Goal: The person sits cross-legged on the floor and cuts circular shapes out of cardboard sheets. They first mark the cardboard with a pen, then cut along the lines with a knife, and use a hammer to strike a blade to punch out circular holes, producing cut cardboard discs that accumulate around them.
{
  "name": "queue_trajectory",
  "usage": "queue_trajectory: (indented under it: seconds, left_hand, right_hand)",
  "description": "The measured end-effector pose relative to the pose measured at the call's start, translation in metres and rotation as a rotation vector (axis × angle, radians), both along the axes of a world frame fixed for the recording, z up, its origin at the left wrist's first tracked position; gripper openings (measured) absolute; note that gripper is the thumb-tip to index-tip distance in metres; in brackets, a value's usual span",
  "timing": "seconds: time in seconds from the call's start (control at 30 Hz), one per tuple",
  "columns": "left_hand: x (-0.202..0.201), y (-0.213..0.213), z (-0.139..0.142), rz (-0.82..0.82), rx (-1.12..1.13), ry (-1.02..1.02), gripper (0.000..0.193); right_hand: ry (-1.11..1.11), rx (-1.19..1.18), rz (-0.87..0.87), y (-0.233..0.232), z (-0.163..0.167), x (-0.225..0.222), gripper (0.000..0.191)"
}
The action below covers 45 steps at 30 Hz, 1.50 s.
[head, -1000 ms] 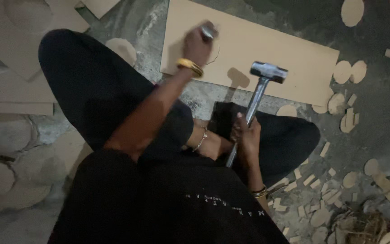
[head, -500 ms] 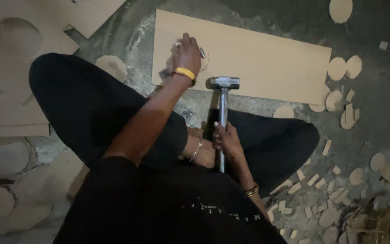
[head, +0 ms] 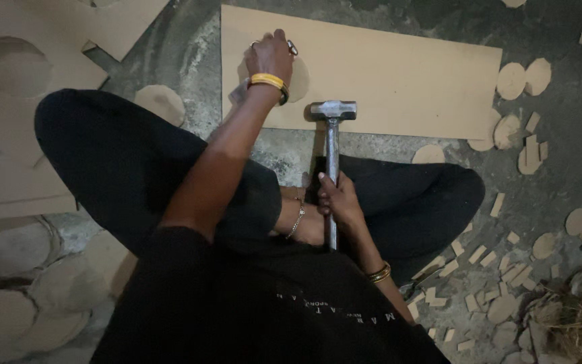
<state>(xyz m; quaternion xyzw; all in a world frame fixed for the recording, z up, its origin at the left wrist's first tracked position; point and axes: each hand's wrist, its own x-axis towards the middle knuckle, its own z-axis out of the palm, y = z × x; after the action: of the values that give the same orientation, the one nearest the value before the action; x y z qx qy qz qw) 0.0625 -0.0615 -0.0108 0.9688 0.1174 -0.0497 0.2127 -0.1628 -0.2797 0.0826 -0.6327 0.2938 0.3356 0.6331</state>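
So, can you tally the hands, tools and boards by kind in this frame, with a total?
Hands: 2, left hand pressing on the board, right hand gripping the hammer handle
Hammers: 1, hammer
Rectangular boards under the hands: 1, board
Yellow bangles on the left wrist: 1, bangle
Total: 5

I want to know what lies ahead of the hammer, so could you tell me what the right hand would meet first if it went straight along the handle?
Probably the near edge of the tan board: the right hand points the hammer at it. The height above the board is unclear.
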Motion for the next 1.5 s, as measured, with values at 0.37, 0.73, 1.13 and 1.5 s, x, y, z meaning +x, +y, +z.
queue_trajectory:
  seconds: [0.37,0.73,1.13,1.5]
  left_hand:
    - [-0.040,0.034,0.053,-0.177,-0.250,0.214,0.035]
    - [-0.046,0.113,-0.007,0.425,-0.237,-0.115,0.048]
    - [-0.056,0.117,0.014,0.456,-0.383,-0.029,0.058]
    - [-0.088,0.155,0.020,0.584,-0.119,-0.330,0.043]
  right_hand:
    - [-0.052,-0.030,0.045,0.002,0.004,0.004,0.016]
    - [-0.024,0.076,-0.001,-0.005,-0.005,0.003,0.023]
    - [-0.140,0.203,0.002,-0.007,0.009,-0.004,0.024]
    - [-0.226,0.042,0.014,0.008,0.014,0.018,0.014]
